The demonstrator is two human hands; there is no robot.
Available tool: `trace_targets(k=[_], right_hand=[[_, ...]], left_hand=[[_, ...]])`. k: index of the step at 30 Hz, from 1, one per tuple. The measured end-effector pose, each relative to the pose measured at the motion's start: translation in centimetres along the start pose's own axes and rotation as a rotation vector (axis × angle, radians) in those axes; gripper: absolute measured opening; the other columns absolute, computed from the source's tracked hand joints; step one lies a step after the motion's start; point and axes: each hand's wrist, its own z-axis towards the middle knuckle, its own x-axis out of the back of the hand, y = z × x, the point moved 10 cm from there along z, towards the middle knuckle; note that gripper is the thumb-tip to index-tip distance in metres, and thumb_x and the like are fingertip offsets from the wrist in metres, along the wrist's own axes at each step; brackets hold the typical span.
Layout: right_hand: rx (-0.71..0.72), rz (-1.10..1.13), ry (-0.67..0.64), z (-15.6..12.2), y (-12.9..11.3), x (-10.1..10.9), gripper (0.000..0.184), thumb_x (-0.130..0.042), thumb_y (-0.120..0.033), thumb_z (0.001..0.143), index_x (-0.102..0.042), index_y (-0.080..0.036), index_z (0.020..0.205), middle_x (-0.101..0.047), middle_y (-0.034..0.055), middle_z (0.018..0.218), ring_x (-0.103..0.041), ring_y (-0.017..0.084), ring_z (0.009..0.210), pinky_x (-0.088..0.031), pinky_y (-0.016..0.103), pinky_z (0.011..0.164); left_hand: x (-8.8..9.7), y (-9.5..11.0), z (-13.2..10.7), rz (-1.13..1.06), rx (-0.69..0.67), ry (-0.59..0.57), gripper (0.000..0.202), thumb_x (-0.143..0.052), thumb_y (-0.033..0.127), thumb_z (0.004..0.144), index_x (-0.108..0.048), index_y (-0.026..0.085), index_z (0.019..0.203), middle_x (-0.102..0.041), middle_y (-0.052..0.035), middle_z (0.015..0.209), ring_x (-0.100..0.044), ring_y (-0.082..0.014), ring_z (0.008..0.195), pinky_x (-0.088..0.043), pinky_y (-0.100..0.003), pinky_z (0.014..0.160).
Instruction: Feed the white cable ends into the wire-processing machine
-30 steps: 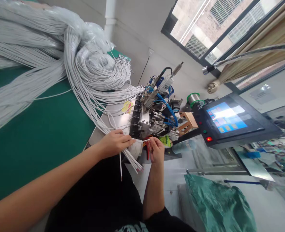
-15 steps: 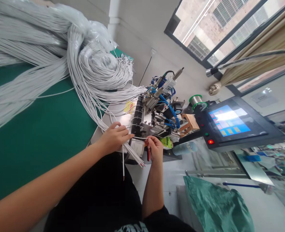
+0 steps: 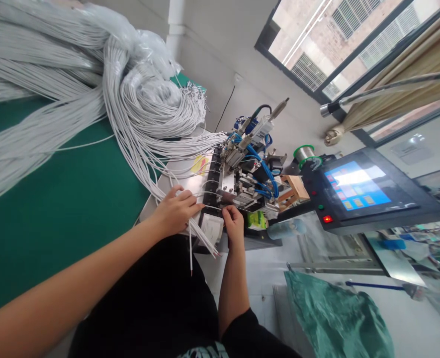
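Note:
My left hand (image 3: 178, 211) is closed over several white cables (image 3: 203, 235) at the near end of the machine's metal plate (image 3: 184, 169). Their bare ends show below it, and one hangs apart from the others. A single white cable (image 3: 214, 208) runs from the fingertips of that hand across to my right hand (image 3: 233, 223), which pinches it near its end. The tip is hidden by the fingers. That cable lies at the near end of the machine's black slotted holder (image 3: 213, 181), where other cables enter side by side. The wire-processing machine (image 3: 238, 174) stands just beyond.
Large bundles of white cable (image 3: 148, 109) cover the back of the green table (image 3: 66, 219). A touch-screen panel (image 3: 361, 189) stands to the right, with a solder wire spool (image 3: 306, 155) beside it. A green bag (image 3: 335, 308) lies at the lower right.
My right hand has moved slightly left and up, bringing the cable end close against the holder. The red-handled tool seen by that hand is hidden now. My left hand has barely moved.

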Motion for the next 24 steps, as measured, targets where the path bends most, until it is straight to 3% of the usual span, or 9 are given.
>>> trace_targets(k=[5, 10, 24], right_hand=[[-0.146, 0.231, -0.008, 0.1, 1.3, -1.3, 0.025, -0.057, -0.039, 0.074, -0.049, -0.020, 0.061, -0.037, -0.0064, 0.053, -0.030, 0.010, 0.049, -0.025, 0.023, 0.047], [-0.316, 0.432, 0.037, -0.2, 2.8, -2.2, 0.023, -0.060, -0.037, 0.063, -0.046, -0.021, 0.058, -0.035, -0.0081, 0.049, -0.027, 0.008, 0.046, -0.020, 0.022, 0.044], [-0.344, 0.442, 0.042, 0.1, 3.9, -2.3, 0.027, -0.060, -0.038, 0.059, -0.039, -0.022, 0.052, -0.034, -0.0084, 0.045, -0.026, 0.007, 0.042, -0.021, 0.022, 0.042]], left_hand=[[-0.5, -0.6, 0.0, 0.012, 0.058, -0.057, 0.043, -0.063, 0.013, 0.068, -0.065, 0.024, 0.110, -0.067, -0.0057, 0.093, -0.056, -0.0249, 0.095, -0.029, -0.047, 0.098], [-0.8, -0.6, 0.0, 0.004, 0.063, -0.095, 0.047, -0.062, 0.013, 0.067, -0.064, 0.024, 0.112, -0.066, -0.0062, 0.095, -0.056, -0.0258, 0.097, -0.030, -0.048, 0.097], [-0.5, -0.5, -0.2, -0.028, 0.063, -0.052, 0.046, -0.059, 0.010, 0.065, -0.066, 0.023, 0.108, -0.066, -0.0064, 0.092, -0.056, -0.0258, 0.095, -0.030, -0.049, 0.096]])
